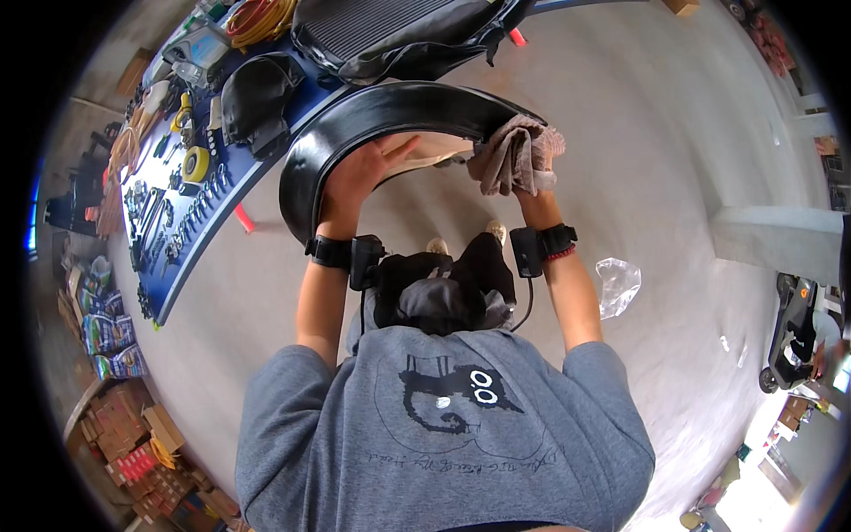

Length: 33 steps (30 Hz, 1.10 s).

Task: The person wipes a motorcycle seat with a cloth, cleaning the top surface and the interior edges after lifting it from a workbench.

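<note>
A long, glossy black padded cover (392,110), which looks like leather or vinyl, arches in front of me. My left hand (362,169) is on its inner side with the fingers spread; the fingers' undersides are hidden. Near the right end of the black piece, my right hand (540,186) holds a crumpled pinkish-brown cloth (508,156) that touches the edge. The cloth covers most of that hand's fingers. Beyond the arch lies a larger black seat cover with a ribbed panel (392,33).
On the left a blue-topped table (226,206) bears wrenches, yellow tape (195,164), bottles, coiled hoses (259,23) and a smaller black cover (259,100). A clear plastic bag (618,287) lies on the floor at right. Cardboard boxes (120,422) stand lower left.
</note>
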Available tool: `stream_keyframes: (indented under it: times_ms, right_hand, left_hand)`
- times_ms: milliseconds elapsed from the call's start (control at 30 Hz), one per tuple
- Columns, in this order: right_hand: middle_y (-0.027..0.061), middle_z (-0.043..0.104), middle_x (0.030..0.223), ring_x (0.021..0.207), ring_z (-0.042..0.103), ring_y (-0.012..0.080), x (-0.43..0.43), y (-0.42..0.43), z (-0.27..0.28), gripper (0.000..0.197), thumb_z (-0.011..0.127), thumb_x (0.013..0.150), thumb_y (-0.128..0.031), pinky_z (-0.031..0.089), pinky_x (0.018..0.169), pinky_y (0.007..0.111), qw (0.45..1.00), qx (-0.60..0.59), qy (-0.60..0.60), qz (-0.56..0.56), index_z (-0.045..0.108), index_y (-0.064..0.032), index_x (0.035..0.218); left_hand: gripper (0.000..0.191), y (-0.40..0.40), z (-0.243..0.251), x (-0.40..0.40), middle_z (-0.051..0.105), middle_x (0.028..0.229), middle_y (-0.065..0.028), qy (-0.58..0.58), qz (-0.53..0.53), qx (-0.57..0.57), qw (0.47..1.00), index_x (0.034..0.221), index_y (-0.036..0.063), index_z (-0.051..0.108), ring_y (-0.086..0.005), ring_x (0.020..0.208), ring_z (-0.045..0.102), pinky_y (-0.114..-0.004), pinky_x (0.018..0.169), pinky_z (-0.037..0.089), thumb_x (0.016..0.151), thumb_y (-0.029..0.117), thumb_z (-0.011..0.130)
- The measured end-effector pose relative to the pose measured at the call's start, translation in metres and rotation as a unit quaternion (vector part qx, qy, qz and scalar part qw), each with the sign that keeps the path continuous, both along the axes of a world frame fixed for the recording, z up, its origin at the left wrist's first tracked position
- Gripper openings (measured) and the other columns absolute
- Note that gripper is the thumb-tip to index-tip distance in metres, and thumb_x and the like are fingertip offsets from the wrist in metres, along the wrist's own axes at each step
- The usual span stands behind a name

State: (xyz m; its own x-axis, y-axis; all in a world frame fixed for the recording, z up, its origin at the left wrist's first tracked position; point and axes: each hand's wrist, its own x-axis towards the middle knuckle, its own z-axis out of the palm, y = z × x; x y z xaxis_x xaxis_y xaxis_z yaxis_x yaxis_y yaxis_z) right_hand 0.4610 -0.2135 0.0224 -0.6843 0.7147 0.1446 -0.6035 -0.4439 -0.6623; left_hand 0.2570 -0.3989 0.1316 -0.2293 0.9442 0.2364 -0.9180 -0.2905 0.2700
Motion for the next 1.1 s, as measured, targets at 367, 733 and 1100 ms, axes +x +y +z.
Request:
stream_keyframes:
  times_ms: [367,733,1100]
  right_hand:
    - [0.0125,0.054,0.088,0.078,0.055,0.0225,0.003,-0.019,0.015,0.021,0.049,0.084,-0.023,0.050,0.067,0.032,0.931,0.296,-0.182,-0.110,0.050,-0.0020,0.088]
    - [0.0095,0.059,0.090,0.081,0.058,0.0200,0.036,-0.024,0.032,0.033,0.051,0.088,-0.033,0.048,0.074,0.030,0.976,0.179,-0.103,-0.074,0.056,-0.0016,0.095]
    - [0.0068,0.061,0.097,0.087,0.060,0.0149,0.024,-0.055,0.137,0.034,0.058,0.086,-0.032,0.050,0.076,0.027,0.977,-0.157,-0.130,0.063,0.057,-0.0025,0.102]
  left_hand:
    - [0.037,0.013,0.002,0.026,0.051,0.120,-0.0180,0.442,-0.003,-0.158,0.883,0.115,-0.0069,0.047,-0.0244,0.113,0.048,-0.033,0.098,0.036,0.087,0.017,0.049]
    - [0.043,0.040,0.007,0.056,0.056,0.111,-0.0193,0.222,-0.048,-0.284,0.931,0.108,-0.0127,0.053,-0.0252,0.105,0.053,-0.033,0.094,0.038,0.093,0.026,0.047]
    - [0.050,0.055,0.007,0.063,0.062,0.097,-0.0087,0.476,0.035,-0.419,0.772,0.103,-0.0044,0.061,-0.0141,0.086,0.053,-0.025,0.079,0.041,0.086,0.043,0.055]
